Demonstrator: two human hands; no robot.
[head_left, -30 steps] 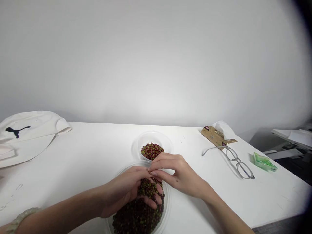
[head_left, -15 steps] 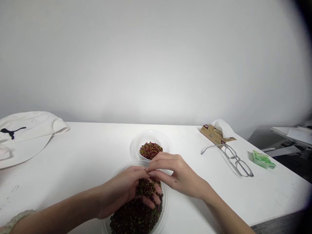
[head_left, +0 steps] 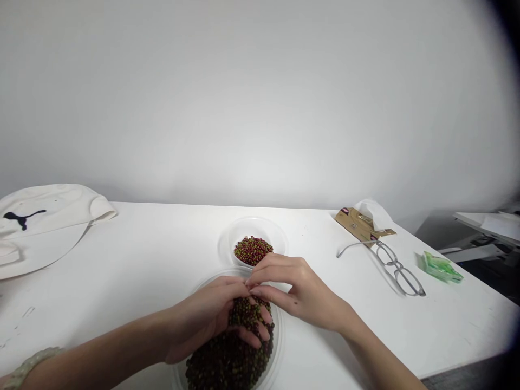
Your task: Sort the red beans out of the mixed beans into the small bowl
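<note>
A large clear round bowl (head_left: pixel 279 338) in front of me holds a heap of mixed small red and green beans (head_left: pixel 227 357). My left hand (head_left: pixel 211 309) is over this bowl, cupped with the palm turned up, and beans lie across its curled fingers. My right hand (head_left: pixel 290 287) comes in from the right, its thumb and fingertips pinched together at the left thumb. What is in that pinch, if anything, is too small to make out. Just behind, a smaller white bowl (head_left: pixel 278 235) contains more red and green beans (head_left: pixel 252 250), partly covered by my right hand.
On the white table (head_left: pixel 162 244), a white cap (head_left: pixel 60 216) lies at the left. To the right are a brown tissue pack (head_left: pixel 355 225) with a tissue sticking out, glasses (head_left: pixel 396 265) and a green wrapper (head_left: pixel 442 267). A wall stands behind.
The whole view has shifted very slightly. Both hands keep almost the same pose over the large bowl, and the bowls and beans look unchanged.
</note>
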